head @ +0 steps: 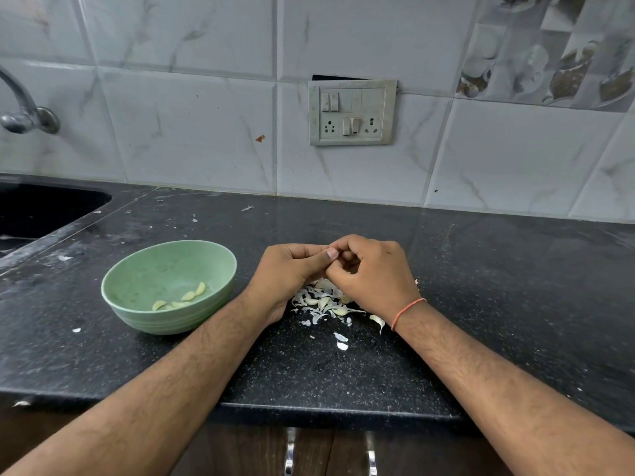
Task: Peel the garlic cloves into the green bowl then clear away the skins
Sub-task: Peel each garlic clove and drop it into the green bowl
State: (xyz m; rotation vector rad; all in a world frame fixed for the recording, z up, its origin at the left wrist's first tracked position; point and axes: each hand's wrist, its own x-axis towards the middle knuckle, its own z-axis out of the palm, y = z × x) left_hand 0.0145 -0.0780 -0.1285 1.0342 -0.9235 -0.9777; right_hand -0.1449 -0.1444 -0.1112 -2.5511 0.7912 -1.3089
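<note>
i am pinching a garlic clove point(347, 267) between my left hand point(292, 269) and right hand point(372, 269), peeling over the skins point(324, 304), aiming for the green bowl point(137, 280).

Both forearms are bare and hairy, with no sleeves in view; a thin orange-red thread bracelet point(409, 312) circles the right wrist

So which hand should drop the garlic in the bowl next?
Probably the left hand: the green bowl sits just beside it on the counter, while the right hand would have to cross over it. The clove itself is hidden between the fingers.
</note>
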